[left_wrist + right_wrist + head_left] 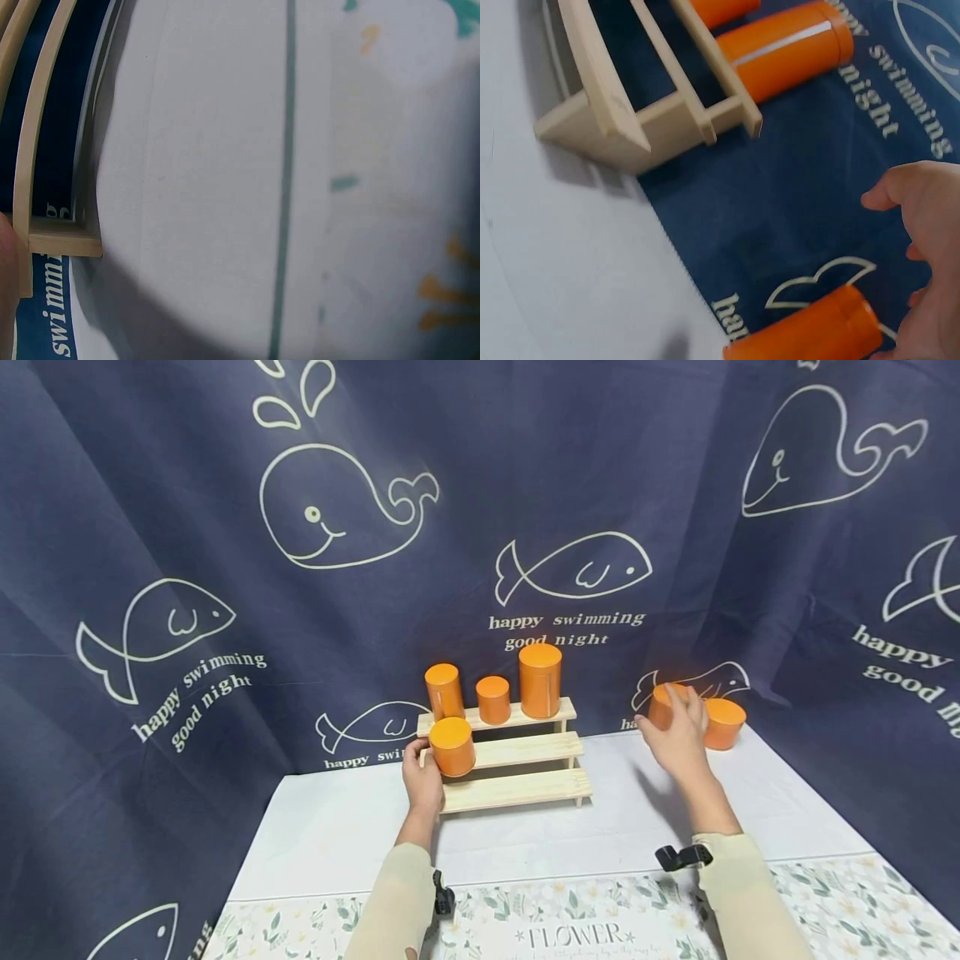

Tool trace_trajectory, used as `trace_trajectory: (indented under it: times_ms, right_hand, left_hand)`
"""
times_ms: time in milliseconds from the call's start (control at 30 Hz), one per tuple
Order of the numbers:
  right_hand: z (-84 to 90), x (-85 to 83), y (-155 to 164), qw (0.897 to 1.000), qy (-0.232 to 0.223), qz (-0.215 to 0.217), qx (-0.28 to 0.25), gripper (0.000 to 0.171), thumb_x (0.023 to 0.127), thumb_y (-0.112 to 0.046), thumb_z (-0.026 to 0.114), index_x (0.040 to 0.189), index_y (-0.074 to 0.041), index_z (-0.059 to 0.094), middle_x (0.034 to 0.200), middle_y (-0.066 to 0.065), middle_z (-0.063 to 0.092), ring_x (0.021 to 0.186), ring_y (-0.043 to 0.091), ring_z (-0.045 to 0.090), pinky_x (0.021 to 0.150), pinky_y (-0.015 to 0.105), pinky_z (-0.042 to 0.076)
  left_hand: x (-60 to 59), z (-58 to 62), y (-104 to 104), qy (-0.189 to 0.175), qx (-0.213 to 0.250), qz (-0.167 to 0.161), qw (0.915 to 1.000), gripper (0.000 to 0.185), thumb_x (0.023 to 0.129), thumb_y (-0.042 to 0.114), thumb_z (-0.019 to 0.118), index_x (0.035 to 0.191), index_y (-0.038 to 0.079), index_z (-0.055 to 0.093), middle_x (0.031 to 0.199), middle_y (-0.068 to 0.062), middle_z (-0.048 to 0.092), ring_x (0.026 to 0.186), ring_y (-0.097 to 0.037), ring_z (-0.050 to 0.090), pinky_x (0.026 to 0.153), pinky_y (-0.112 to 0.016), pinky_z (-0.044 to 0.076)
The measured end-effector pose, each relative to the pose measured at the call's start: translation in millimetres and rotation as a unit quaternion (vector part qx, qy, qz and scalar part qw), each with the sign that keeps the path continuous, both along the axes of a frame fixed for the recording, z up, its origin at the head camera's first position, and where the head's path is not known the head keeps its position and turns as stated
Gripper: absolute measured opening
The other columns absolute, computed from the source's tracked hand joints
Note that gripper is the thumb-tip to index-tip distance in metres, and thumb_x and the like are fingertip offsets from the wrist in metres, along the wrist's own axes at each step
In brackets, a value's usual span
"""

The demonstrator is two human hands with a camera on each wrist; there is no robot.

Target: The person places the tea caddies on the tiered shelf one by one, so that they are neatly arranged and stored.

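The left hand [422, 779] holds a short orange tin [452, 746] at the left end of the middle step of a three-step wooden rack [525, 749], its grip curled round the tin's left side; the left wrist view shows only the rack's frame and the white bench cover, so the fingers themselves are not seen there. The right hand [675, 735] is at the back right of the bench [337, 835], fingers spread and relaxed, grip apart, reaching against an orange tin [662, 706] that stands by the dark curtain; whether it actually touches the tin cannot be told. In the right wrist view that tin [810, 334] lies just beside the palm [930, 255]. Another low orange tin [724, 723] stands just right of it, close beside. On the rack's top step stand three more orange tins: a medium one [444, 691] at the left, a short one [492, 699] in the middle, and a tall one [540, 680] at the right. The backdrop is a navy cloth [187, 527] printed with whales, and a flowered mat [570, 927] covers the near edge of the bench.
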State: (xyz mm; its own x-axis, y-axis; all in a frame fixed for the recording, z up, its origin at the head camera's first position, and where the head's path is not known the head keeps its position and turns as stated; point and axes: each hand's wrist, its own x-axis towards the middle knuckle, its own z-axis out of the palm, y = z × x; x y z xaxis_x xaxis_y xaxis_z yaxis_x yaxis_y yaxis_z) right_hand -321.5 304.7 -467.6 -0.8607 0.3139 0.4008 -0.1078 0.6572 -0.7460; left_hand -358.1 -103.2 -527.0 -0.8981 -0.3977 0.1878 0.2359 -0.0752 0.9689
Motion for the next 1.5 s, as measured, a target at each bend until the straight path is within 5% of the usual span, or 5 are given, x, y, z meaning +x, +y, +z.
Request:
trace_trajectory:
  times_ms: [233, 533, 900, 1267, 1500]
  right_hand:
    - [-15.5, -6.8, 17.3, 0.997, -0.008, -0.021, -0.071, 0.077, 0.092, -0.031, 0.064, 0.157, -0.016, 0.026, 0.166, 0.017, -0.012, 0.153, 0.041, -0.010, 0.119, 0.070, 0.008]
    - [-33.0, -10.5, 28.4, 0.996, -0.076, 0.000, -0.045, 0.086, 0.095, -0.028, 0.060, 0.161, -0.018, 0.005, 0.162, 0.024, -0.024, 0.149, 0.053, -0.013, 0.115, 0.076, 0.012]
    - [-42.7, -16.5, 22.4, 0.989, 0.032, -0.068, -0.124, 0.072, 0.085, -0.002, 0.069, 0.143, -0.004, 0.028, 0.146, 0.027, 0.037, 0.143, 0.041, 0.035, 0.123, 0.048, 0.027]
    - [-48.6, -15.3, 25.5, 0.980, 0.054, -0.119, -0.150, 0.058, 0.083, -0.008, 0.073, 0.129, -0.006, 0.037, 0.110, -0.001, 0.043, 0.105, 0.023, 0.043, 0.087, 0.027, 0.035]
    - [-42.6, -15.1, 23.5, 0.968, 0.083, -0.104, -0.213, 0.064, 0.081, -0.008, 0.076, 0.130, -0.015, 0.036, 0.113, -0.012, 0.041, 0.112, 0.015, 0.046, 0.107, 0.033, 0.042]
  left_hand:
    - [-1.1, -0.9, -0.1, -0.003, -0.005, 0.004, 1.0000, 0.018, 0.099, -0.001, 0.047, 0.113, 0.000, 0.057, 0.127, -0.015, 0.056, 0.132, -0.026, 0.046, 0.117, -0.045, 0.037]
    - [-3.0, -0.5, 0.2, -0.005, -0.007, 0.005, 1.0000, 0.018, 0.099, 0.000, 0.047, 0.114, 0.001, 0.057, 0.126, -0.014, 0.056, 0.131, -0.025, 0.046, 0.117, -0.044, 0.037]
    - [-1.7, 0.5, -1.6, -0.005, -0.001, 0.002, 1.0000, 0.019, 0.099, 0.000, 0.047, 0.115, 0.001, 0.057, 0.126, -0.014, 0.056, 0.130, -0.025, 0.047, 0.116, -0.043, 0.039]
    - [-1.6, -2.3, -2.6, -0.011, -0.006, 0.001, 0.9999, 0.019, 0.100, 0.001, 0.046, 0.116, 0.001, 0.056, 0.127, -0.014, 0.056, 0.131, -0.025, 0.046, 0.117, -0.043, 0.038]
    - [-1.6, -3.1, -2.1, -0.005, 0.002, -0.007, 1.0000, 0.021, 0.101, 0.002, 0.046, 0.119, 0.000, 0.055, 0.130, -0.016, 0.054, 0.134, -0.027, 0.045, 0.118, -0.046, 0.035]
